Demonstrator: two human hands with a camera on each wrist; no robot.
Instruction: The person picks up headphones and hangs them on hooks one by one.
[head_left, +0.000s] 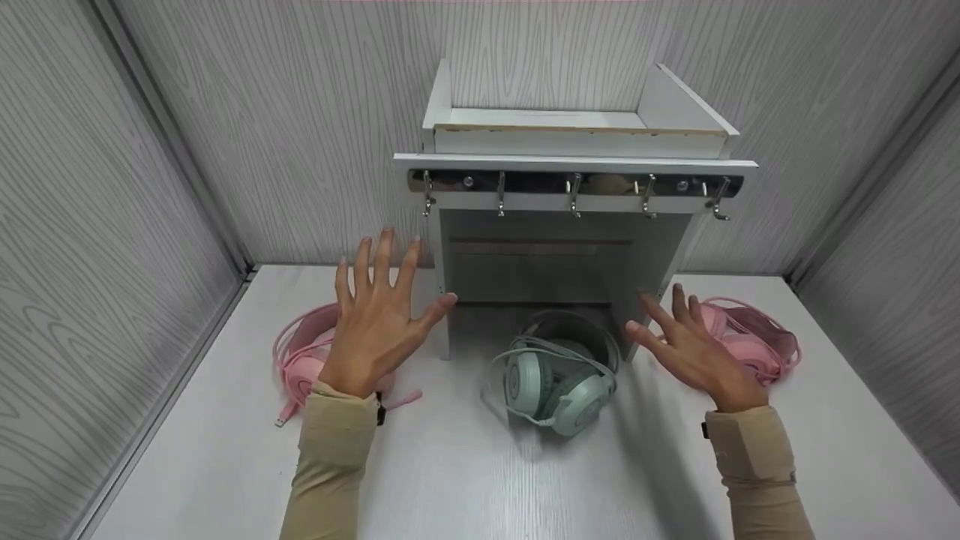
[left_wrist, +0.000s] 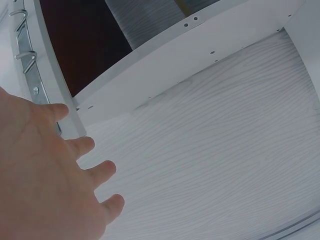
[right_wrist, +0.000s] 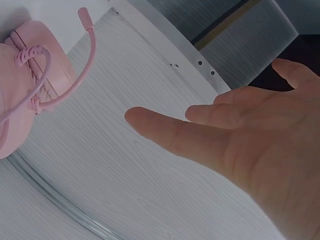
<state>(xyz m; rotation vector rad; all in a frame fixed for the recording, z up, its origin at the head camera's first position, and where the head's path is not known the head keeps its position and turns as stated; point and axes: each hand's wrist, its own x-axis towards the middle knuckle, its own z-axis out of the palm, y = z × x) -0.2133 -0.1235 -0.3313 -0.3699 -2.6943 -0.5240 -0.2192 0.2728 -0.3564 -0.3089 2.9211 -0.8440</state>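
My left hand (head_left: 375,326) is spread with straight fingers and holds nothing; in the head view it overlaps a pink headset (head_left: 304,371) on the left of the table. Fingers apart and holding nothing, my right hand (head_left: 694,349) is in front of a second pink headset (head_left: 750,352), whose microphone boom (right_wrist: 90,45) shows in the right wrist view. Between the hands a mint-green headset (head_left: 574,401) lies on the table, its cable looped over it, at the open front of a white rack (head_left: 577,142). In the left wrist view the left fingertips overlap the rack's hook board (left_wrist: 55,85).
Several metal hooks (head_left: 575,195) line a shiny strip across the rack's front, below an open tray top (head_left: 577,139). Wood-grain panels enclose the white table (head_left: 465,480) at the back, left (head_left: 97,285) and right. A USB plug (head_left: 283,416) lies beside the left pink headset.
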